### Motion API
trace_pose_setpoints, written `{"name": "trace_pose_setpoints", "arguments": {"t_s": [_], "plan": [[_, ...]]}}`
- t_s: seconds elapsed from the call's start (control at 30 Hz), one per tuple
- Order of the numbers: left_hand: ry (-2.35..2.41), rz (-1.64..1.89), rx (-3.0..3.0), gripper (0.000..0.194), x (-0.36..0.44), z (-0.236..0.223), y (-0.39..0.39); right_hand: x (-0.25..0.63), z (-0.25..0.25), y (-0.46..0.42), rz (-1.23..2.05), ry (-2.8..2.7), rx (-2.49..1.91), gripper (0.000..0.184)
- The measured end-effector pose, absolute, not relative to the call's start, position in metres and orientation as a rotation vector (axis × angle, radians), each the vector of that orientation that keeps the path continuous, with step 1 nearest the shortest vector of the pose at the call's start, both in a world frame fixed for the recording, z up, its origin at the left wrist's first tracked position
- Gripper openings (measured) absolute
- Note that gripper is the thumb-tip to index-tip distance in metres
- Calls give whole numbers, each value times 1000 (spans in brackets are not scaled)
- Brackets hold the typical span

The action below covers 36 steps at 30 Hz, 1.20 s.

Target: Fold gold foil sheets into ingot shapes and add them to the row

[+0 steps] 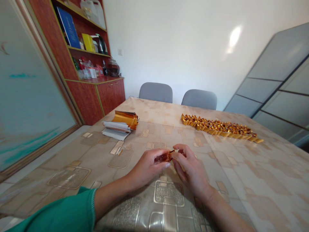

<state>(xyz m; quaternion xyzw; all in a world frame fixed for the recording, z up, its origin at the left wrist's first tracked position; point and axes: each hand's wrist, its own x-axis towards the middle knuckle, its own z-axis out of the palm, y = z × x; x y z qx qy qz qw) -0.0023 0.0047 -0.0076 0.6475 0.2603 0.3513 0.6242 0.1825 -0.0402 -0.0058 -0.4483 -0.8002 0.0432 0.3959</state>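
Patterned tablecloth (241, 180) below, gold foil (167, 156) pinched between both hands (147, 167).

My fingers (180, 160) are covering most of the gold foil scrap (169, 156), and the frame's upper edge is cutting off the plastic jugs (93, 9) at upper left.

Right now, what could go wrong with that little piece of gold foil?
The small gold foil piece, pinched between the left hand and right hand, could tear or slip onto the patterned table cover. A careless sweep of either hand might also disturb the row of gold-wrapped pieces.
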Motion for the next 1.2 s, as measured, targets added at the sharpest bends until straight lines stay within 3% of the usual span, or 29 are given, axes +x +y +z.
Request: {"name": "trace_pose_setpoints", "arguments": {"t_s": [0.27,0.5,0.67,1.2], "plan": [[546,776,1157,34,-7,3,9,181,-4,-40,443,-1795,-1090,18],[619,852,1005,35,-1,-5,9,174,-10,-41,286,-1794,-1096,9],[647,882,906,38,1,-5,7,172,-10,-40,276,-1832,-1056,19],[529,754,505,35,1,-19,12,173,-6,-42,232,-1848,-1110,15]]}}
